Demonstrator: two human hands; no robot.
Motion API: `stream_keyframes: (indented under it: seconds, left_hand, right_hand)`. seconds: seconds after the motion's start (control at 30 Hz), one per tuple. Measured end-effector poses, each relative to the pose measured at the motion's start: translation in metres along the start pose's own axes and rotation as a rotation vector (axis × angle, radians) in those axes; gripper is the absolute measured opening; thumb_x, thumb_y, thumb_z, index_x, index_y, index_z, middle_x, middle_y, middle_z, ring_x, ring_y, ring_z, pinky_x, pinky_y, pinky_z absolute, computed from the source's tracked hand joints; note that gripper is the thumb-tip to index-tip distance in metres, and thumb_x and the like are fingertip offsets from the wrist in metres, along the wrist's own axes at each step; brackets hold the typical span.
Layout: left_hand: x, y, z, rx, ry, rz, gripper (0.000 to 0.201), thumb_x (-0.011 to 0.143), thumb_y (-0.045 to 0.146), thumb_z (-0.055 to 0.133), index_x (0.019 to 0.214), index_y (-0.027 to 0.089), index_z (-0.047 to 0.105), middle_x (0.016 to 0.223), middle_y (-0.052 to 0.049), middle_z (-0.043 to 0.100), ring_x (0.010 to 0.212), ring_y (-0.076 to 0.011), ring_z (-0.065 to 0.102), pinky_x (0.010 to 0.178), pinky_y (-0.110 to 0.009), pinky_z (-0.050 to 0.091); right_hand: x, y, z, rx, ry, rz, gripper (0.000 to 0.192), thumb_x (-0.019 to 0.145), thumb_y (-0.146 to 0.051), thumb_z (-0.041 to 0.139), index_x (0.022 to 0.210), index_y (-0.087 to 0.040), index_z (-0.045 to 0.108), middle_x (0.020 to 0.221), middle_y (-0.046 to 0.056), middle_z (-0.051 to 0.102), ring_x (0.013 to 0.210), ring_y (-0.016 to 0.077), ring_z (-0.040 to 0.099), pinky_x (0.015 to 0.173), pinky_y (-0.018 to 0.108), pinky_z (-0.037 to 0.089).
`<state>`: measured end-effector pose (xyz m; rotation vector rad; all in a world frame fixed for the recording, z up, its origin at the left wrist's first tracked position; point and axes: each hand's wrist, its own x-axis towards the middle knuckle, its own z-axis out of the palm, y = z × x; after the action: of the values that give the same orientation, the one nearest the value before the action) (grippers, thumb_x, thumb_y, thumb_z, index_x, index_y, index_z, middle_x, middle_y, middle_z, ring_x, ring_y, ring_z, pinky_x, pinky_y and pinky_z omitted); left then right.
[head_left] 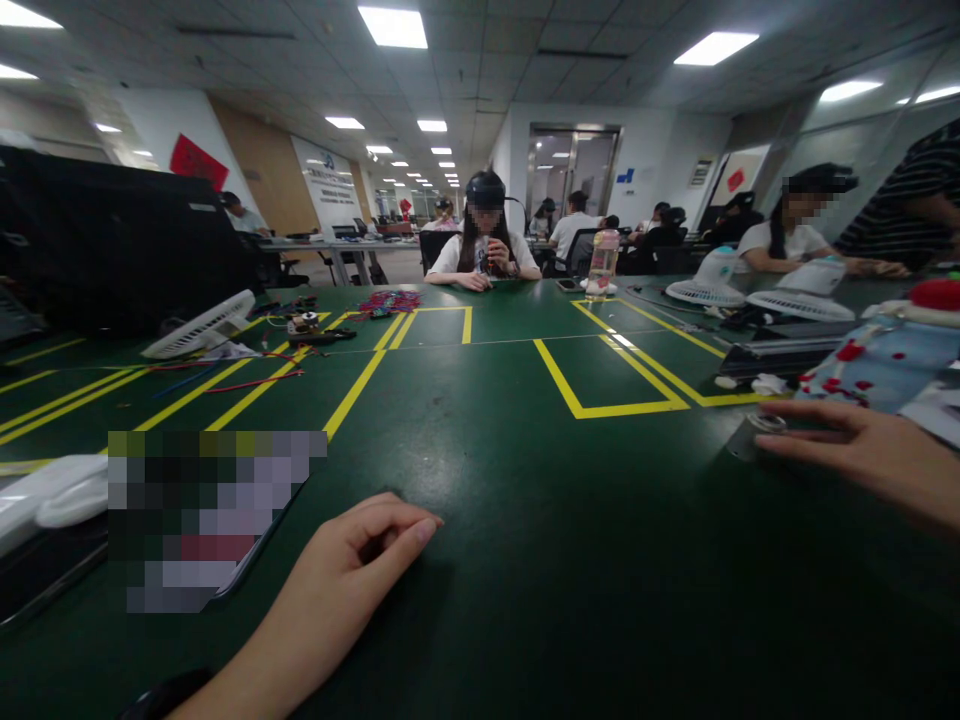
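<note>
No legible text on the wall signs point(330, 185) or red poster point(198, 160)

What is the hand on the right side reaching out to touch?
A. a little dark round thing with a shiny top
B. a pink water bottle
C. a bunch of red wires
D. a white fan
A: the right hand stretches across the green table, its fingertips at a small dark cylinder with a shiny top, while the left hand rests loosely curled on the table, holding nothing that shows.
</note>
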<state>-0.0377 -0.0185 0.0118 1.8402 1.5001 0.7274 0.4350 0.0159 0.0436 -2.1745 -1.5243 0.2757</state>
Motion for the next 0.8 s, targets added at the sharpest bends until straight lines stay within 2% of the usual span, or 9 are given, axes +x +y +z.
stream_keyframes:
  seconds: [0.1, 0.2, 0.37, 0.47, 0.57, 0.73, 0.8]
  left_hand:
    - [0.001, 0.000, 0.000, 0.007, -0.004, 0.007, 0.027, 0.087, 0.041, 0.051, 0.081, 0.024, 0.071, 0.076, 0.000, 0.063, 0.072, -0.0188, 0.059, 0.066, -0.026, 0.045]
    - [0.002, 0.000, 0.001, 0.019, -0.002, 0.010, 0.028, 0.087, 0.042, 0.051, 0.080, 0.024, 0.071, 0.075, 0.000, 0.063, 0.071, -0.0190, 0.059, 0.066, -0.026, 0.045]
    - [0.003, -0.001, 0.002, 0.051, -0.015, 0.008, 0.028, 0.088, 0.042, 0.050, 0.082, 0.023, 0.070, 0.078, -0.001, 0.064, 0.073, -0.0197, 0.060, 0.067, -0.027, 0.045]
    - [0.004, 0.001, 0.002, 0.070, -0.031, 0.025, 0.028, 0.088, 0.041, 0.050, 0.083, 0.024, 0.071, 0.079, -0.001, 0.064, 0.074, -0.0197, 0.060, 0.069, -0.028, 0.045]
    - [0.005, 0.007, 0.004, 0.077, -0.039, 0.072, 0.025, 0.089, 0.038, 0.050, 0.084, 0.024, 0.071, 0.079, 0.000, 0.064, 0.074, -0.0190, 0.060, 0.069, -0.028, 0.045]
    - [0.013, 0.032, 0.019, 0.057, -0.018, 0.234, 0.018, 0.088, 0.028, 0.055, 0.101, 0.026, 0.068, 0.089, -0.001, 0.063, 0.073, -0.0161, 0.058, 0.065, -0.026, 0.046]
    - [0.020, 0.043, 0.026, 0.046, -0.010, 0.307, 0.020, 0.088, 0.025, 0.056, 0.104, 0.027, 0.067, 0.094, -0.001, 0.061, 0.079, -0.0159, 0.058, 0.069, -0.026, 0.046]
  right_hand:
    - [-0.004, -0.010, 0.008, -0.014, 0.000, -0.014, 0.058, 0.071, -0.056, 0.061, 0.116, -0.020, 0.061, 0.109, 0.013, 0.064, 0.092, 0.0236, 0.063, 0.076, 0.034, 0.047]
    - [-0.022, -0.037, 0.029, 0.110, 0.000, -0.138, 0.055, 0.074, -0.050, 0.061, 0.121, -0.022, 0.056, 0.108, 0.010, 0.064, 0.091, 0.0198, 0.064, 0.076, 0.029, 0.049]
    - [-0.079, -0.112, 0.077, 0.428, -0.316, -0.532, 0.047, 0.077, -0.038, 0.063, 0.120, -0.022, 0.053, 0.112, 0.006, 0.062, 0.090, 0.0118, 0.063, 0.083, 0.024, 0.053]
    - [-0.102, -0.146, 0.099, 0.495, -0.419, -0.705, 0.037, 0.077, -0.030, 0.062, 0.113, -0.026, 0.056, 0.108, 0.000, 0.061, 0.092, 0.0076, 0.061, 0.084, 0.021, 0.052]
    - [-0.108, -0.157, 0.113, 0.514, -0.443, -0.752, 0.035, 0.078, -0.027, 0.061, 0.112, -0.028, 0.055, 0.105, -0.003, 0.060, 0.090, 0.0055, 0.059, 0.082, 0.019, 0.051]
    - [-0.106, -0.150, 0.125, 0.589, -0.463, -0.679, 0.058, 0.073, -0.026, 0.066, 0.125, -0.030, 0.040, 0.109, -0.003, 0.059, 0.094, 0.0064, 0.058, 0.087, 0.022, 0.050]
    - [-0.106, -0.149, 0.128, 0.629, -0.519, -0.655, 0.057, 0.073, -0.025, 0.067, 0.124, -0.029, 0.041, 0.108, -0.003, 0.059, 0.094, 0.0068, 0.058, 0.086, 0.023, 0.050]
